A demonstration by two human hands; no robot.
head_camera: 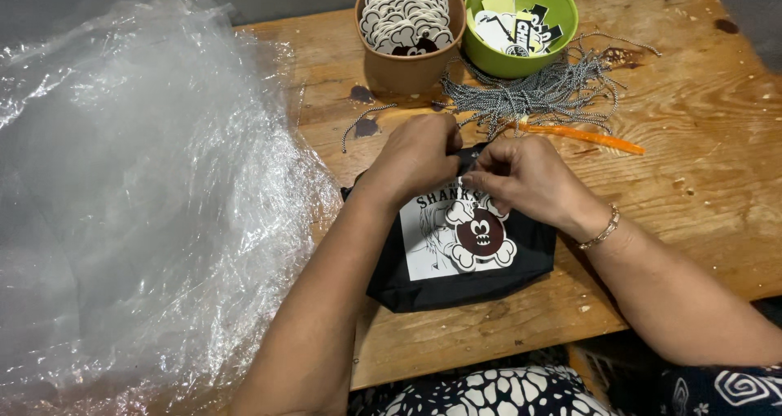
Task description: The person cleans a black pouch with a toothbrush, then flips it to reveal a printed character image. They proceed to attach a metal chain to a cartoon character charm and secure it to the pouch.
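A rough, knotty wooden worktop (700, 139) is carrying everything, its near edge running just in front of the person's lap and its right half lying mostly bare. A big heap of crinkled clear plastic sheeting (138, 196) is billowing over the whole left side, spilling past the worktop's edge. Near the middle front, a small black fabric pouch (456, 282) is lying flat, showing a white rectangular printed panel and a die-cut bone-and-skull-shaped tag (481, 235) in white and dark red. The left hand (417, 157) is curling over the pouch's top edge, its grip pressed together there, pinching fabric or cord; which one I cannot tell. The right hand (525, 180), a thin bracelet at its wrist, is pinching the same top edge beside it. Behind them a tangle of black-and-white speckled cords (538, 90) is sprawling, touching an orange plastic strip (582, 137). At the far edge a tan round bowl (407, 66) is holding stacked white die-cut tags, just beside a green bowl (521, 62) of mixed stickers.
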